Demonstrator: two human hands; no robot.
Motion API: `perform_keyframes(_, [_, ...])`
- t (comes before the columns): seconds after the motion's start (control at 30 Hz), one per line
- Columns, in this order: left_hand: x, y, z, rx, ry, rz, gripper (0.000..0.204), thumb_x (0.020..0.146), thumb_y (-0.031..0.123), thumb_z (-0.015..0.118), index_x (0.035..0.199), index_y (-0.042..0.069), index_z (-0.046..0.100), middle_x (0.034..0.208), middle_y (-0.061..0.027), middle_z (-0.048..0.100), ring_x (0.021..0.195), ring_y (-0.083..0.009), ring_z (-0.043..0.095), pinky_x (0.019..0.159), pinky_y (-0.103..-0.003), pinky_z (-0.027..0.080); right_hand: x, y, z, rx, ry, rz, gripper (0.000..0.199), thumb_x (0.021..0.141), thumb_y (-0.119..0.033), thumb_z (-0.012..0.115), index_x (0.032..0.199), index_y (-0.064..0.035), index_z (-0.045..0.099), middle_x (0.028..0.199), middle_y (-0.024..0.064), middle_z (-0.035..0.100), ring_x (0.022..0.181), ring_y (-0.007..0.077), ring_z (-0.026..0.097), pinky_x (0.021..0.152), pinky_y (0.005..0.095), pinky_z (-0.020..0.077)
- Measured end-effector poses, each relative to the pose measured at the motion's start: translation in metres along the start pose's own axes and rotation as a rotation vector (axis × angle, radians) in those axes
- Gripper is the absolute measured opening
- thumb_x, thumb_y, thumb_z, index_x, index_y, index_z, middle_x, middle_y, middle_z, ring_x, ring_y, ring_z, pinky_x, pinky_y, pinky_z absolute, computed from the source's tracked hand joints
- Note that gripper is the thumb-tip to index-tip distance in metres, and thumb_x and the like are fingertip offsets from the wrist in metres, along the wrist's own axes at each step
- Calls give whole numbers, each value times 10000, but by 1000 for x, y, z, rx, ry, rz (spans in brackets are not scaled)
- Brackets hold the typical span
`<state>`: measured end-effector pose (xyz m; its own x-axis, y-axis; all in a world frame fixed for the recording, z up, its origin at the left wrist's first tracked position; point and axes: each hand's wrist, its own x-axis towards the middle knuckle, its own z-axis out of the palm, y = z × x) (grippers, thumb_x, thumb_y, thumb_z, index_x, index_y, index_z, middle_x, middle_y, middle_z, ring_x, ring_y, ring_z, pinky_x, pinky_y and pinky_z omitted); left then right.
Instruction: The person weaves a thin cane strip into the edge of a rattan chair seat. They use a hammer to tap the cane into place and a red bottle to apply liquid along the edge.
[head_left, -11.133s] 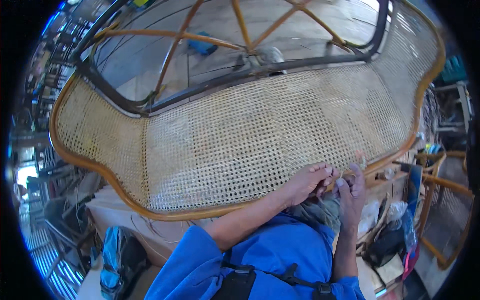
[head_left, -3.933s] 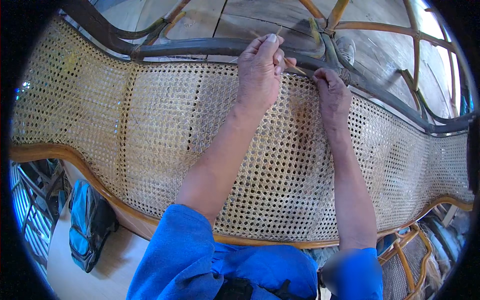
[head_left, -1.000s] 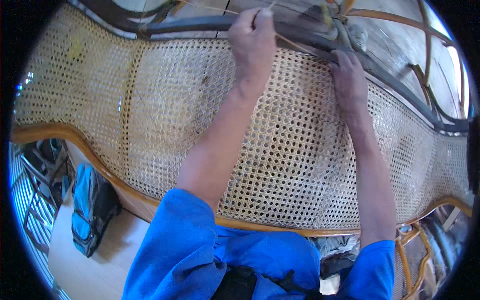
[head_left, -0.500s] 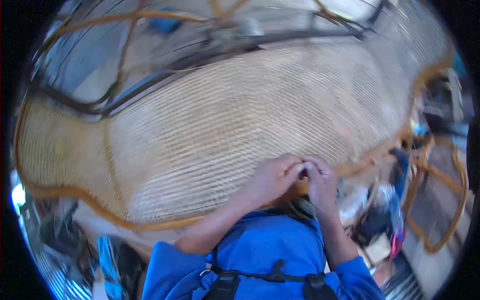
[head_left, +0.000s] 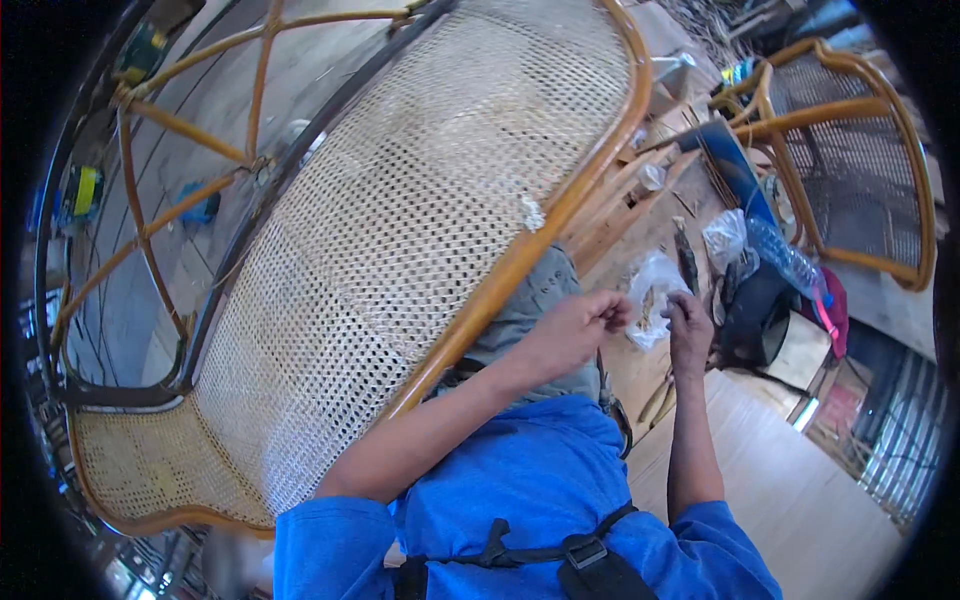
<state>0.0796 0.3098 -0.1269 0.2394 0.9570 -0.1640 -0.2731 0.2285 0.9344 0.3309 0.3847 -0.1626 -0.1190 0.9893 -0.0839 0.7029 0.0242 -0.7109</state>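
Observation:
Above the workbench my left hand (head_left: pixel 590 322) has its fingers curled together in a pinch. Close by on the right, my right hand (head_left: pixel 690 335) is closed as well, thumb against fingers. A clear plastic bag (head_left: pixel 652 285) with small tan bits inside shows between and just beyond the two hands. Whether either hand grips it, or some tiny thing, I cannot make out. Across my front and left stretches a woven cane panel (head_left: pixel 400 210) framed by a brown rattan pole. A small white wad (head_left: pixel 532 212) sits on its near edge.
On the workbench (head_left: pixel 730 430) lie pliers (head_left: pixel 655 400), crumpled plastic and a clear bottle (head_left: pixel 785 250). A dark cap-like item (head_left: pixel 755 325) lies nearby. Back right stands a rattan chair (head_left: pixel 840 150). Bare rattan framing (head_left: pixel 190 130) rises beyond the panel.
My view has turned to the right, bringing the workbench and plastic bag in front of me. My hands, together over the cane panel's edge before, are now apart beside the bag.

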Motion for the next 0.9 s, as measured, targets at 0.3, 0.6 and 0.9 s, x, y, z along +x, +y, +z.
perform_keyframes(0.3, [73,-35,73,-222,-15,-296,339,955,228,463,1178,-7,564,1055,-58,587,1052,-127,507,954,-278,385,-39,33,-18,-71,166,206,154,874,-138,614,976,-25,631,809,131,645,754,216,637,669,345,476])
perform_keyframes(0.6, [84,-44,73,-418,14,-308,468,944,406,498,1243,46,498,1192,-61,534,1123,-160,509,978,-323,370,-125,14,45,-188,-229,61,192,844,-201,618,951,-43,604,883,171,624,847,355,600,725,431,484])
perform_keyframes(0.9, [66,-33,61,-608,49,-295,335,891,65,572,1211,25,481,1131,-46,548,1032,-141,564,816,-252,469,-104,9,63,-281,-392,122,252,877,-223,579,1079,-74,586,916,193,608,892,376,581,748,455,467])
